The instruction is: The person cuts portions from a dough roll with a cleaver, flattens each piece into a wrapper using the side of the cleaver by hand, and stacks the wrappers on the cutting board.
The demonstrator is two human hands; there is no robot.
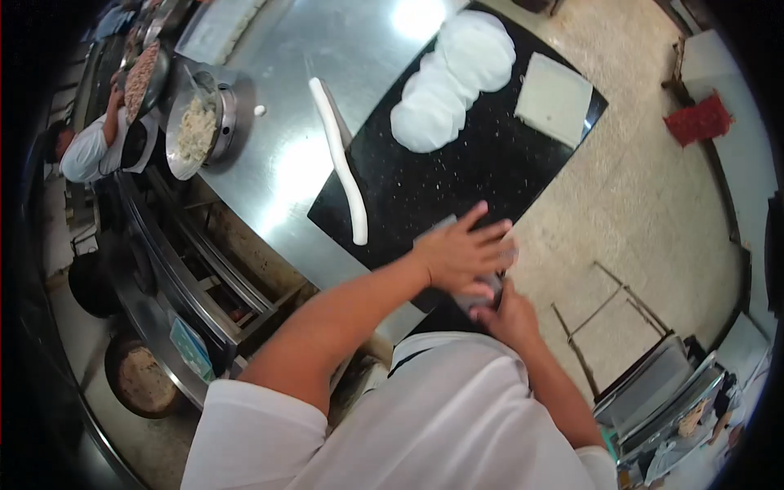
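Observation:
My left hand [469, 255] is open, its fingers spread over the flat grey blade of a cleaver [475, 300] near the front of the black board. Close beside it, my right hand [513, 316] is closed at the cleaver's near end; the handle is hidden in the grip. Whatever lies under the blade cannot be seen. A long white dough roll [340, 159] lies to the left, across the board's edge. Farther up the board [400, 184], thin round white dough wrappers [441, 90] overlap in a pile. A folded white cloth [554, 100] rests at the far right corner.
On the steel table [282, 114] stand a metal bowl of pale filling [196, 135] and a white tray [216, 31]. A co-worker [94, 151] holds a pan at the left. Woks [140, 377] sit below left. A metal rack frame [608, 318] stands on the floor at right.

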